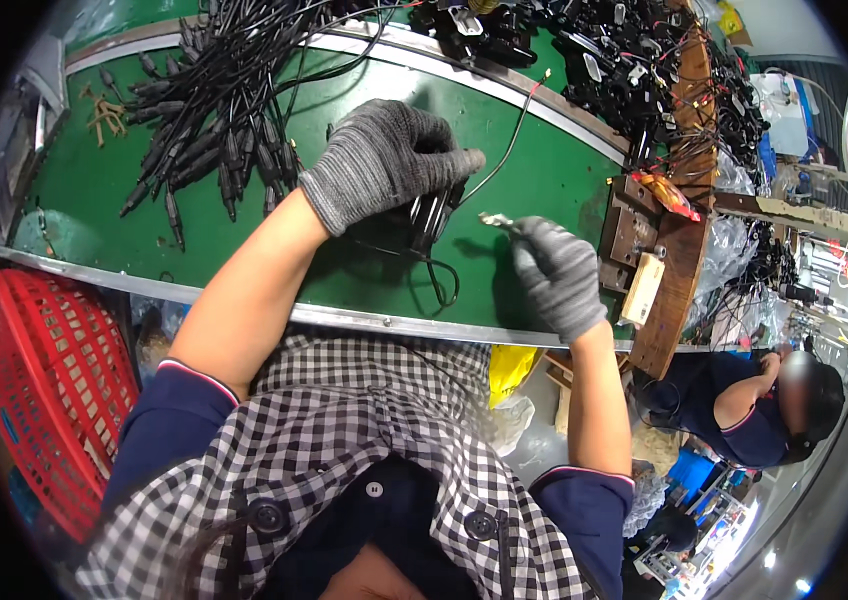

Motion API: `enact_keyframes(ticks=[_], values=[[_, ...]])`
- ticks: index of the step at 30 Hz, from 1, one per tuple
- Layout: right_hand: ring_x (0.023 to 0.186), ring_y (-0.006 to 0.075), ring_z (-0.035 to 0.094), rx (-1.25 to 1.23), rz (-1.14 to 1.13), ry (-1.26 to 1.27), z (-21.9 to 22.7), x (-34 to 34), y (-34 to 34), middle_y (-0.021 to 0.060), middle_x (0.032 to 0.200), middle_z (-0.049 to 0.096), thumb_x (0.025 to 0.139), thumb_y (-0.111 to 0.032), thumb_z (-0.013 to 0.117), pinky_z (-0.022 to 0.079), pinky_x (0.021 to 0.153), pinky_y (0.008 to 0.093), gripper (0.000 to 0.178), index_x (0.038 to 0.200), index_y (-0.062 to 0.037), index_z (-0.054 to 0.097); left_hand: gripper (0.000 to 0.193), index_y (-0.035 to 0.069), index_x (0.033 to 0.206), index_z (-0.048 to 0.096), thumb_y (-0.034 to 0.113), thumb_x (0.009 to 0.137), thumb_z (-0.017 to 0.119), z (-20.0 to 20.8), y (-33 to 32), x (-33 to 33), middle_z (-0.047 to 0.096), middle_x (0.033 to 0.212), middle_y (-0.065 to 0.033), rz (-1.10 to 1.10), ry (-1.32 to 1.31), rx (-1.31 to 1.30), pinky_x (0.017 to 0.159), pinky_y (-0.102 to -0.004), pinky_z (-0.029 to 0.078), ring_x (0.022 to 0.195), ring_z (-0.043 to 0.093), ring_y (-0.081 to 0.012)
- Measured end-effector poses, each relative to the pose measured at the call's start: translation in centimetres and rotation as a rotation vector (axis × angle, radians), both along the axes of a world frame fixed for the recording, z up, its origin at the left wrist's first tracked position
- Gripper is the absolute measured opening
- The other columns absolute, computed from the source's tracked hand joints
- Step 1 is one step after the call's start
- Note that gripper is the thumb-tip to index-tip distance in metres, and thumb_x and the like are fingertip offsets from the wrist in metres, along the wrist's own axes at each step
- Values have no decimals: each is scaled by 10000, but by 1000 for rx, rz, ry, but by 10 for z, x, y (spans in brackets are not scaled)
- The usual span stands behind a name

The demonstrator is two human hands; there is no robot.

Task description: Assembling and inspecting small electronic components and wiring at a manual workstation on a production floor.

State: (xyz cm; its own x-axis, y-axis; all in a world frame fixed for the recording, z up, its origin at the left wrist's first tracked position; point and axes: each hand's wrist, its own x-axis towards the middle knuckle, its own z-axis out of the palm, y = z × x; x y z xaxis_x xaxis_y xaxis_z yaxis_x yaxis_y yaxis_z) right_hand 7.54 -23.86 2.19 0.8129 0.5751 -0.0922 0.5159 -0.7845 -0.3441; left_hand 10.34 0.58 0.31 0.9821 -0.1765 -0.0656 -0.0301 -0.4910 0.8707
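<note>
My left hand [384,150], in a grey knit glove, is closed around a black elongated part [431,218] just above the green work surface [334,275]. Its fingers hide the upper end of that part. From it a thin dark cable [516,145] runs up to the right, ending in a small reddish tip, and a black cable loop [452,285] hangs at its lower end. To the right, my right hand [559,280], gloved alike, pinches a small shiny metal piece [494,220]. A gap separates this piece from the black part.
Black cables with plugs [214,130] lie heaped at the far left, near some brownish pieces [104,115]. More black parts [594,60] fill the far right. A wooden board [674,300] bears metal blocks [624,225]. A red basket [54,370] stands left; a person [744,410] sits right.
</note>
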Motion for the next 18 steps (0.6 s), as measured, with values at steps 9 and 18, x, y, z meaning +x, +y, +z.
enact_keyframes(ticks=[9,18], values=[[654,347,580,-56,97,155,49,10,21,191,679,571,856,-263,534,451,587,432,224,932,-66,610,421,73,709,683,480,787,613,1,2,0,573,509,-63,83,91,-222,493,-277,454,472,566,-132],[660,371,564,-152,266,317,65,43,35,191,693,573,861,-235,525,449,595,426,202,908,-59,613,326,21,770,666,343,812,638,0,-1,1,608,600,-69,15,124,-322,520,-236,450,535,569,-100]])
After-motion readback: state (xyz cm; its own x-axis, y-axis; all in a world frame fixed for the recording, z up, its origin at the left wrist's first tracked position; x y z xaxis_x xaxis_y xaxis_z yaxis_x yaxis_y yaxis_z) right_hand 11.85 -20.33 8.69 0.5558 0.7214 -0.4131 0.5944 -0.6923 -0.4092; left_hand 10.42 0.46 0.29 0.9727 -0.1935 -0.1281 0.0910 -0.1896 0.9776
